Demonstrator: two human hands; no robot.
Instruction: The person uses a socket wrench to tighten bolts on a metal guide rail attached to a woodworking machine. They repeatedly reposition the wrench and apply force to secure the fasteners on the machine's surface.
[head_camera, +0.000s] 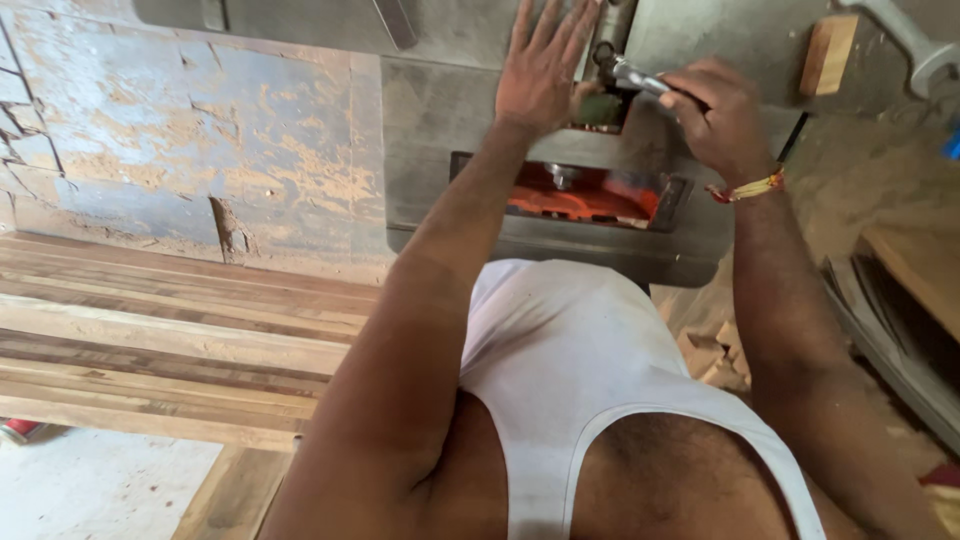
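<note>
My left hand (541, 62) is spread flat, fingers apart, against the grey metal body of a machine (430, 110) in front of me. My right hand (715, 112) is closed around the handle of a shiny metal wrench (628, 72), whose head sits at a fitting on the machine just right of my left hand. Below both hands, an opening in the machine shows an orange-red part (580, 200) inside. A thread band circles my right wrist.
Long wooden planks (170, 340) are stacked at the left, beside a worn, peeling wall (170, 130). Wood offcuts (715, 355) lie on the dusty floor to the right. A wooden block (828, 55) and a metal lever (915, 45) sit at the upper right.
</note>
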